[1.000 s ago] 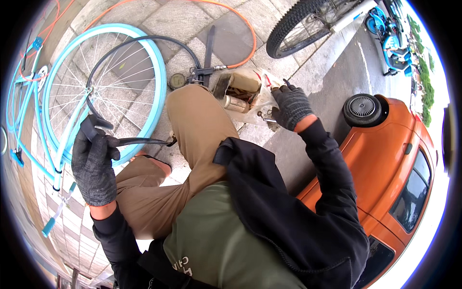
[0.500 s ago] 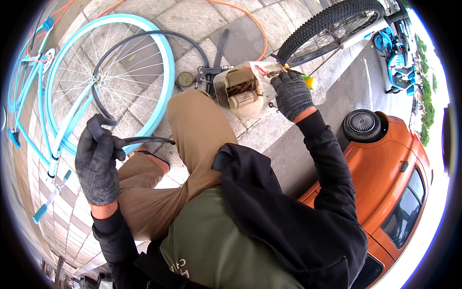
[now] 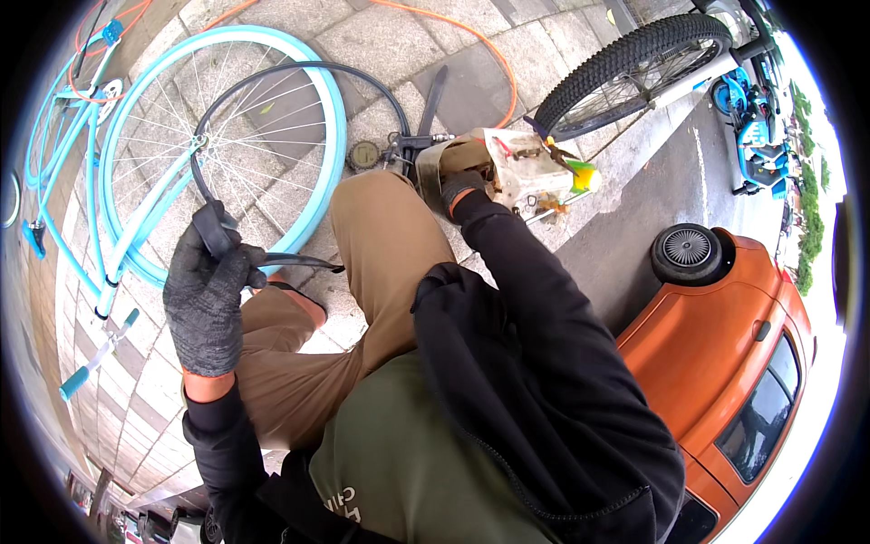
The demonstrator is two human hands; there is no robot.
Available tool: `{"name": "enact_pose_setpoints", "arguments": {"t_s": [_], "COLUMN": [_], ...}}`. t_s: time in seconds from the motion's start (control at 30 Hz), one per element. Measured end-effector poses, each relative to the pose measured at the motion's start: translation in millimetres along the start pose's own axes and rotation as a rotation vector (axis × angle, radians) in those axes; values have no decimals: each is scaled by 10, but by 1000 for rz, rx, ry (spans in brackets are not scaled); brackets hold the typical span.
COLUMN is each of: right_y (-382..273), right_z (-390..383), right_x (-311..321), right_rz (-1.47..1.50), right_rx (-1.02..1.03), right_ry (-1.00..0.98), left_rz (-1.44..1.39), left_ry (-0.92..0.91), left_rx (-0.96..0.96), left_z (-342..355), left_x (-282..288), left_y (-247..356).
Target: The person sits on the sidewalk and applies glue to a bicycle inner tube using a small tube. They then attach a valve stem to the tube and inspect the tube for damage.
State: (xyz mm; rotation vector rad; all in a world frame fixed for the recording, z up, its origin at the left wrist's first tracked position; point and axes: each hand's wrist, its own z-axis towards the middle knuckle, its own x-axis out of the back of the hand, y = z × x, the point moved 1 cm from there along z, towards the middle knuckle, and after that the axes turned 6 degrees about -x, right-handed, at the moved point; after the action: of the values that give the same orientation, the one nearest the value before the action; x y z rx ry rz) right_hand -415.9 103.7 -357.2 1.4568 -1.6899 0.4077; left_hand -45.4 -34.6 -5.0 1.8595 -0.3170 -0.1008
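My left hand, in a dark grey knit glove, is closed on a black rubber inner tube. One flat length of the tube sticks out toward my knee; a rounder length loops over the light-blue wheel. My right hand, also gloved, reaches into a cut-open, off-white plastic container. Its fingers are hidden inside, so their grip does not show. Tools and a yellow-and-green item poke out of the container's far right end. A black pump-like device lies just left of the container.
A light-blue bicycle frame lies at the left, its handlebar nearer me. A knobby black tyre stands at the upper right. An orange car is parked at the right. An orange cord crosses the paving. A round gauge-like piece lies near my knee.
My right hand has moved left from the container's far right end into its opening. The container appears tilted differently. My left hand keeps hold of the inner tube.
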Motion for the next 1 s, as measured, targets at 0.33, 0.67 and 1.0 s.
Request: {"name": "enact_pose_setpoints", "arguments": {"t_s": [0.33, 0.67, 1.0], "right_y": [427, 65, -849], "right_z": [563, -888, -1656], "right_x": [-1385, 1807, 3159], "right_rz": [-427, -167, 1337], "right_rx": [172, 580, 720], "right_ry": [-5, 303, 457], "left_rz": [-74, 137, -636], "left_ry": [-32, 123, 413], "left_rx": [5, -133, 18], "left_z": [72, 180, 413], "left_x": [-74, 244, 92], "left_y": [48, -146, -449]}}
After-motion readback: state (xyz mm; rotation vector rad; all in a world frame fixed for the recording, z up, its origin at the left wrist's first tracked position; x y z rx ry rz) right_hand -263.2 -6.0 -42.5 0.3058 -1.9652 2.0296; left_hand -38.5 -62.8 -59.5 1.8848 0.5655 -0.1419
